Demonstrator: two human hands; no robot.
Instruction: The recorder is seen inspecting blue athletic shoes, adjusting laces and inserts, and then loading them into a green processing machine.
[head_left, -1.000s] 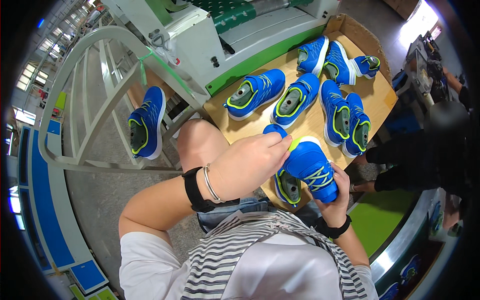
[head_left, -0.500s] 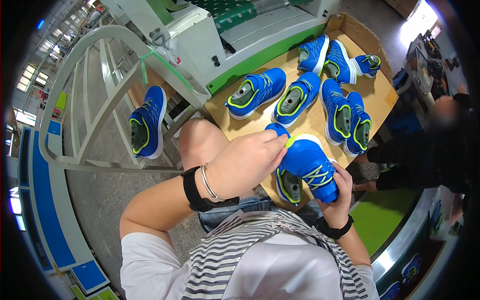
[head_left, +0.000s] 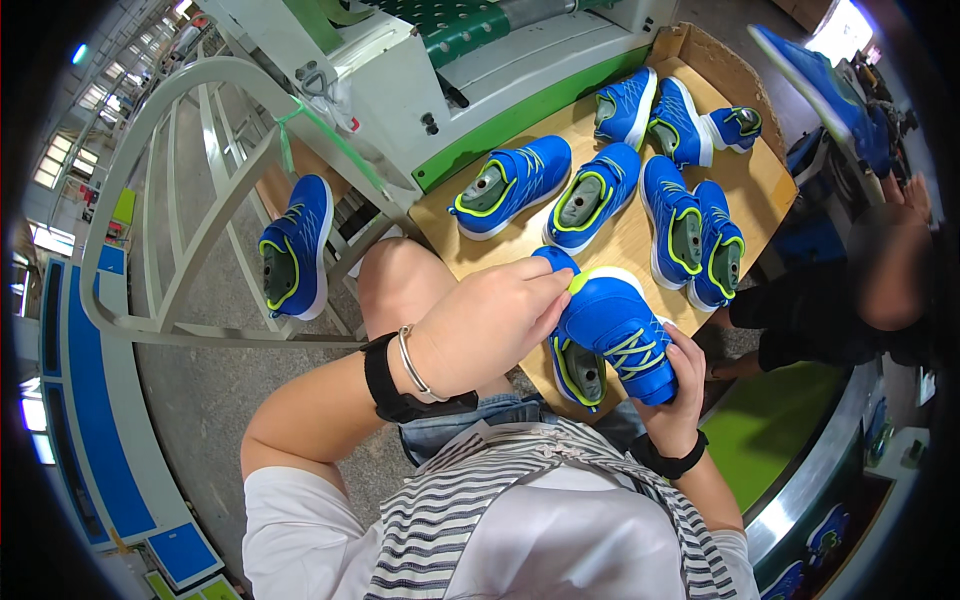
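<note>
My right hand [head_left: 675, 395] grips a blue sneaker [head_left: 615, 325] with lime laces and a white sole, its toe tilted up to the left. The fingers of my left hand [head_left: 495, 315] are pinched together at the lime-edged toe. A small blue piece [head_left: 556, 260] shows past those fingertips; its kind cannot be made out. Below the held sneaker, another blue sneaker [head_left: 580, 375] lies on the cardboard-coloured board, partly covered. Just beyond my hands stand more sneakers, one blue sneaker [head_left: 595, 200] nearest and another [head_left: 515, 185] to its left, with grey-green insides.
Several more sneakers [head_left: 672, 220] stand on the board [head_left: 760, 215] at right and back. One sneaker [head_left: 297, 245] rests by the white metal frame [head_left: 185, 260] at left. A green-and-white machine [head_left: 390, 90] borders the far side. At right, a person [head_left: 830, 300] holds a blue shoe [head_left: 830, 95].
At the right, the other person has brought a blue shoe up into view. My hands and the held sneaker have barely moved.
</note>
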